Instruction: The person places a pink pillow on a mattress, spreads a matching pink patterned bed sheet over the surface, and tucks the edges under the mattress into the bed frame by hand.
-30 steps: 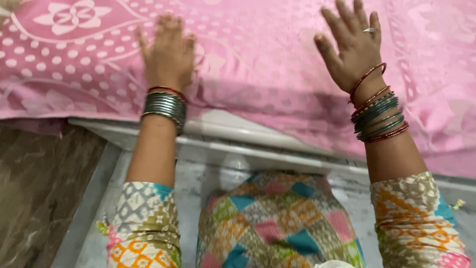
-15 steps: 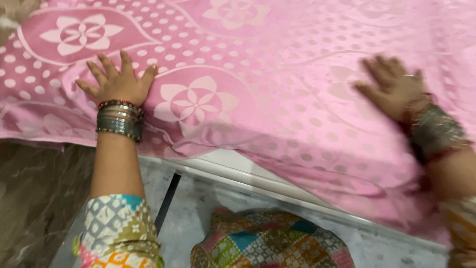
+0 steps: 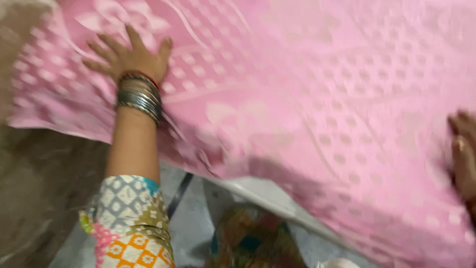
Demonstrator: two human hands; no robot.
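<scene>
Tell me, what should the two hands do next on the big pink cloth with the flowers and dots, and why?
Probably slide both palms further outward. The left hand lies flat with spread fingers near one side of the pink patterned cloth, the right hand presses at the far side, and soft folds show near the cloth's hanging edge above the white ledge, so it seems not quite smooth.

It looked like a home, likely a bedroom: a pink bedsheet (image 3: pixel 317 99) patterned with dots and flowers covered a raised surface with a pale frame edge (image 3: pixel 263 191), above a mottled stone floor (image 3: pixel 39 198).
</scene>
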